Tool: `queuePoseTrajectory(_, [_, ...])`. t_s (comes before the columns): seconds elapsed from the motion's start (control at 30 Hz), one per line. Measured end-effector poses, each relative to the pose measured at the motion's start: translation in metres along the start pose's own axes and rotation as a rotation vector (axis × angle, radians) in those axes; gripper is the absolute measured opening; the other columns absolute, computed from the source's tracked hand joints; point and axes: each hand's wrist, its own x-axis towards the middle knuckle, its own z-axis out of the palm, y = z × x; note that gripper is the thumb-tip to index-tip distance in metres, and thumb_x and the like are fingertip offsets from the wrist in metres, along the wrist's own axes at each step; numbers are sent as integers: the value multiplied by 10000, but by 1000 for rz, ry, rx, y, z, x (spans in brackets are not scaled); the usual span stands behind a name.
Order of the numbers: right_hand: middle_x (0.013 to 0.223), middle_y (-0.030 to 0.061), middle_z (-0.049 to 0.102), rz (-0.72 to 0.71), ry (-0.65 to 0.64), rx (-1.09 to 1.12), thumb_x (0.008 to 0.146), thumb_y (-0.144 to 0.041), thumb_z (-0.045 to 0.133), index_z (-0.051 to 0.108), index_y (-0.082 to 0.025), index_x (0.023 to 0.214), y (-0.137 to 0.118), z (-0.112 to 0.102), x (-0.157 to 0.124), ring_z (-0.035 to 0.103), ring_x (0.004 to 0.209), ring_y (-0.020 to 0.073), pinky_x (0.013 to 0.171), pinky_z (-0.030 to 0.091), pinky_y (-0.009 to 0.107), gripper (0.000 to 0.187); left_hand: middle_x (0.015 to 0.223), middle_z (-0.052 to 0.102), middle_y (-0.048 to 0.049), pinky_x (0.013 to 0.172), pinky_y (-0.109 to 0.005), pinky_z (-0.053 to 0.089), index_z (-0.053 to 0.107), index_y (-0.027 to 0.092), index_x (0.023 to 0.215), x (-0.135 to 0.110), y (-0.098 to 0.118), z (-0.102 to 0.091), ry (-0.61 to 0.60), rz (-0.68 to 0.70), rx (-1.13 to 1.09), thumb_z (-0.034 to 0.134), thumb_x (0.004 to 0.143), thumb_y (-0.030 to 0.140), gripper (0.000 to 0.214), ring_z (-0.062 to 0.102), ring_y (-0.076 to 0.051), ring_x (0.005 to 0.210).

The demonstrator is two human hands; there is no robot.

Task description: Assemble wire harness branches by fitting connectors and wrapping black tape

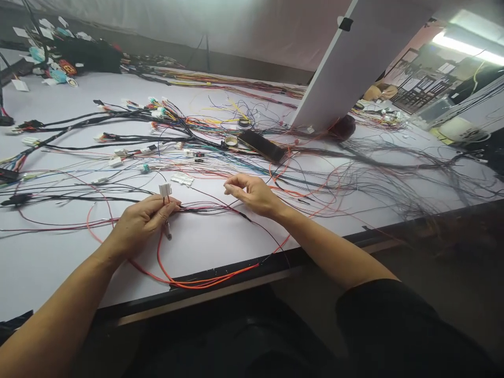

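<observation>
My left hand [144, 220] pinches orange wires just below a white connector [165, 190], which stands upright above the fingertips. From that hand a loop of orange wire [208, 286] hangs down to the table's front edge. A small metal-looking piece [168, 231] shows under the left thumb. To the right, my right hand [252, 194] hovers over the wires with thumb and forefinger drawn together; whatever may be between them is too small to make out. Between the hands lie a white multi-slot connector [182, 179] and thin dark red wires [212, 198].
A black wiring harness [82, 123] with several connectors spreads across the left and middle. Near the centre are a dark phone [262, 146] and a roll of tape [230, 140]. A white post [323, 68] rises behind, with tangled grey wires [374, 173] to its right. Another person's hands [380, 92] show beyond.
</observation>
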Motion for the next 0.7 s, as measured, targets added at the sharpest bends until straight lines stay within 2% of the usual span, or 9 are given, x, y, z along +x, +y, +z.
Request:
queuePoseTrajectory(0.1, [989, 38, 684, 2, 6, -412, 903, -396, 576, 677, -184, 963, -4, 12, 1, 570, 906, 170, 854, 344, 340, 242, 957, 698, -70, 769, -283, 496, 743, 250, 871, 0, 2, 1, 24, 12, -12, 536, 849, 526, 346, 634, -234, 864])
queuePoseTrajectory(0.17, [1012, 35, 677, -40, -5, -511, 883, -378, 623, 694, -199, 951, -3, 23, 2, 559, 960, 184, 876, 305, 351, 204, 946, 704, -72, 786, -290, 496, 747, 245, 839, -1, 7, 0, 35, -18, -51, 560, 834, 533, 343, 632, -236, 870])
queuePoseTrajectory(0.27, [967, 13, 673, -67, 60, -410, 898, -301, 614, 698, -204, 897, 2, 34, 3, 565, 901, 144, 850, 308, 310, 129, 964, 710, -66, 864, -292, 480, 750, 237, 813, -3, 15, -3, 107, -104, -192, 601, 823, 515, 315, 624, -234, 945])
queuePoseTrajectory(0.33, [922, 12, 671, -74, 115, -306, 907, -294, 592, 686, -187, 872, 6, 36, 3, 554, 805, 121, 795, 336, 279, 147, 959, 708, -58, 894, -297, 471, 748, 231, 802, -5, 19, -7, 247, -151, -357, 635, 819, 476, 271, 613, -220, 959])
queuePoseTrajectory(0.43, [869, 16, 671, -113, 117, -220, 913, -277, 561, 668, -171, 875, 7, 35, 3, 529, 729, 117, 743, 364, 261, 156, 859, 682, -59, 748, -264, 502, 739, 200, 767, -8, 24, -12, 462, -232, -647, 692, 787, 420, 226, 590, -166, 804])
queuePoseTrajectory(0.5, [853, 14, 675, -124, 89, -187, 902, -246, 561, 666, -168, 913, 4, 34, 3, 536, 732, 121, 745, 375, 259, 131, 809, 654, -62, 622, -225, 483, 727, 172, 745, -11, 28, -14, 535, -299, -784, 715, 766, 386, 215, 561, -136, 726])
queuePoseTrajectory(0.63, [870, 20, 678, -120, 12, -88, 895, -245, 567, 658, -166, 1039, -7, 34, 4, 558, 747, 121, 732, 391, 249, 188, 806, 626, -62, 580, -198, 473, 713, 153, 758, -15, 37, -12, 642, -379, -887, 711, 770, 353, 201, 568, -129, 744])
queuePoseTrajectory(0.7, [862, 18, 678, -109, -43, -45, 900, -280, 572, 663, -170, 1045, -13, 37, 8, 557, 734, 116, 716, 394, 242, 203, 802, 619, -59, 556, -190, 465, 705, 155, 755, -16, 40, -10, 691, -411, -906, 707, 771, 352, 198, 575, -131, 747])
